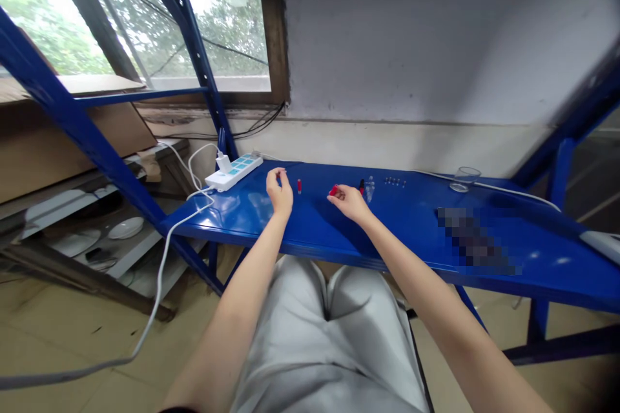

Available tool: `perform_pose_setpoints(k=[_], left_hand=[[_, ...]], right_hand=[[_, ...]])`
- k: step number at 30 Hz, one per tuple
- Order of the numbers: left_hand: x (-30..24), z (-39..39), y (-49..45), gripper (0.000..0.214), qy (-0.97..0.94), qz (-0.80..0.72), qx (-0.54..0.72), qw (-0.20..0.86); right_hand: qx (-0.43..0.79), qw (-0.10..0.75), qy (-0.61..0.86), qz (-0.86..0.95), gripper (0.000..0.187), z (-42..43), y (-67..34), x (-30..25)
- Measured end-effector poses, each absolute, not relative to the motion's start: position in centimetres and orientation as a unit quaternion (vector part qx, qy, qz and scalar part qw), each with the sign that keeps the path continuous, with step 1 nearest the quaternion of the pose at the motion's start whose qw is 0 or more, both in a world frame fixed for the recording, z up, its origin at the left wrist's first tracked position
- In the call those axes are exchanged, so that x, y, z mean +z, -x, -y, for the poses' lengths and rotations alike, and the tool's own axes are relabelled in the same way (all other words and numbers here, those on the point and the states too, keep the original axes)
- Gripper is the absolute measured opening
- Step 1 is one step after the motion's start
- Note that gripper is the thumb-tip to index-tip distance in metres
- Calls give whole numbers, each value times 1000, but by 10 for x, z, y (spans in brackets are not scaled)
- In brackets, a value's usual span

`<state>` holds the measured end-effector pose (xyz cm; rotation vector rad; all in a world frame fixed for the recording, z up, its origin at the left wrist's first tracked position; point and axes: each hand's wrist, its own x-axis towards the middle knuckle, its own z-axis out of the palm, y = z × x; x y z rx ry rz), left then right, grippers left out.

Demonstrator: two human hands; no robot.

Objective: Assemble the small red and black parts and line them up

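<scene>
My left hand [279,191] rests on the blue metal shelf [416,232] with its fingers curled in a pinch; what it holds is too small to make out. Just right of it a small red part [299,186] stands upright on the shelf. My right hand [347,201] pinches another small red part [334,191] between its fingertips. Beyond that hand lie a dark red-and-black piece [361,185], a small clear piece [370,188] and a row of tiny dark bits [394,181].
A white power strip [234,171] with a plugged charger and white cable [159,284] sits at the shelf's left end. A glass dish [465,178] stands at the back right. Blue rack posts [72,116] frame the sides. Cardboard and white plates lie on lower left shelves.
</scene>
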<state>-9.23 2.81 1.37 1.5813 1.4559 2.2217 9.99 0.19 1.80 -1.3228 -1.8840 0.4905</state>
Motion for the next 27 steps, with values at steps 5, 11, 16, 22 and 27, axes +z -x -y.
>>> perform_pose_setpoints(k=[5, 11, 16, 22, 27], left_hand=[[-2, -36, 109, 12, -455, -488, 741, 73], [-3, -40, 110, 9, -340, -471, 796, 167], [-3, -41, 112, 8, -307, -472, 803, 197], [-2, -40, 111, 7, -306, -471, 804, 195], [-1, -39, 110, 6, -305, -469, 805, 198]], right_hand=[[202, 320, 588, 715, 6, -43, -55, 14], [186, 283, 601, 724, 5, -67, -37, -3], [192, 276, 598, 728, 8, -74, -32, -6], [200, 288, 605, 715, 11, -73, -29, -7], [196, 284, 615, 709, 15, -74, -28, -7]])
